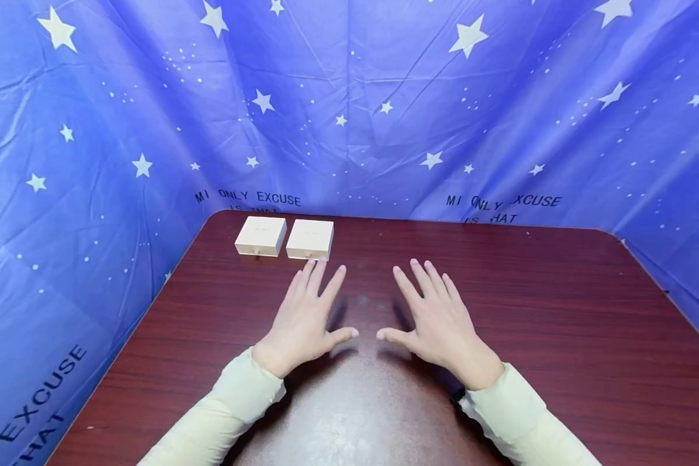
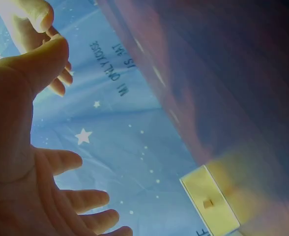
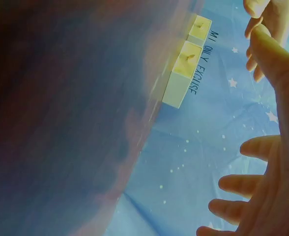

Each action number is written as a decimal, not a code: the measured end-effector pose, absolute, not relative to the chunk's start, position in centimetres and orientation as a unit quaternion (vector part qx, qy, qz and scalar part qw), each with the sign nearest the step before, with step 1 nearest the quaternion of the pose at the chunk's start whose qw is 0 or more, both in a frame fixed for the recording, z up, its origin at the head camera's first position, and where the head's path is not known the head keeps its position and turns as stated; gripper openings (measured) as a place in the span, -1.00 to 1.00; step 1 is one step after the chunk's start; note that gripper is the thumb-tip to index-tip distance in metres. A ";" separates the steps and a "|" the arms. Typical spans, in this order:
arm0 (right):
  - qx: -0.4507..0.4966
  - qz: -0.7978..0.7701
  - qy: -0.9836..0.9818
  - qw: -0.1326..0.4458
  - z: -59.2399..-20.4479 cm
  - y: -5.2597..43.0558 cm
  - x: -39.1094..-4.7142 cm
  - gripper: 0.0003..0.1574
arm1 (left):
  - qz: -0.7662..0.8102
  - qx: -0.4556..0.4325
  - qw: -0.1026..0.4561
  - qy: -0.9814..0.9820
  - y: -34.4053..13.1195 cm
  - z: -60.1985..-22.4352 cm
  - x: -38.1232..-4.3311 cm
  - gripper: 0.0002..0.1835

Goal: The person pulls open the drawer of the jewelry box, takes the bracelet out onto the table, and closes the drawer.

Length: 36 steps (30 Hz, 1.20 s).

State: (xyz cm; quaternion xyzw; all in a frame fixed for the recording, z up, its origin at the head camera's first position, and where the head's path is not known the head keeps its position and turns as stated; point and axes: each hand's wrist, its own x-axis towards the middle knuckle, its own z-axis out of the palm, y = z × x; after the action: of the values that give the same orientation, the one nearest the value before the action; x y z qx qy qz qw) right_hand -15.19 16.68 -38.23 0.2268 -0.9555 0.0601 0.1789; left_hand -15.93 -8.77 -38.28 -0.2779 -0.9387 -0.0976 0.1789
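Two small white drawer-style boxes, each with a short pull tab on its front, stand side by side at the far left of the table. The left box (image 1: 260, 235) is a narrow gap away from the right box (image 1: 310, 239). My left hand (image 1: 304, 320) is held over the table with fingers spread, its fingertips overlapping the right box's front edge in the head view. Palm down, my right hand (image 1: 439, 320) mirrors it on the other side, fingers spread and holding nothing. In the right wrist view both box fronts (image 3: 187, 59) show their tabs.
A dark red wood-grain table (image 1: 559, 310) with rounded far corners lies under both hands. Blue cloth (image 1: 349, 129) with white stars and printed words hangs around its back and sides. Pale sleeves (image 1: 233, 404) cover both forearms.
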 end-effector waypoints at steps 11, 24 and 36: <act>0.270 0.080 -0.939 0.198 -37.4 14.3 -17.4 0.14 | -0.091 -0.270 0.214 -0.934 -11.7 -38.0 -17.2 -0.01; 0.280 0.080 -0.938 0.186 -36.8 11.9 -19.3 -0.01 | -0.097 -0.247 0.205 -0.942 -14.3 -37.8 -18.9 -0.10; 0.277 0.067 -0.944 0.165 -36.5 10.0 -21.0 -0.05 | -0.094 -0.239 0.215 -0.942 -15.1 -37.6 -20.5 -0.16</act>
State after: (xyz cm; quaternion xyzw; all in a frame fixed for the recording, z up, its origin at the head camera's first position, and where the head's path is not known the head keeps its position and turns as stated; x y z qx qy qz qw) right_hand -21.01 9.98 -36.47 0.2773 -0.9441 0.0672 0.1648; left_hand -20.47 -15.08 -37.60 -0.2390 -0.9423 -0.0938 0.2146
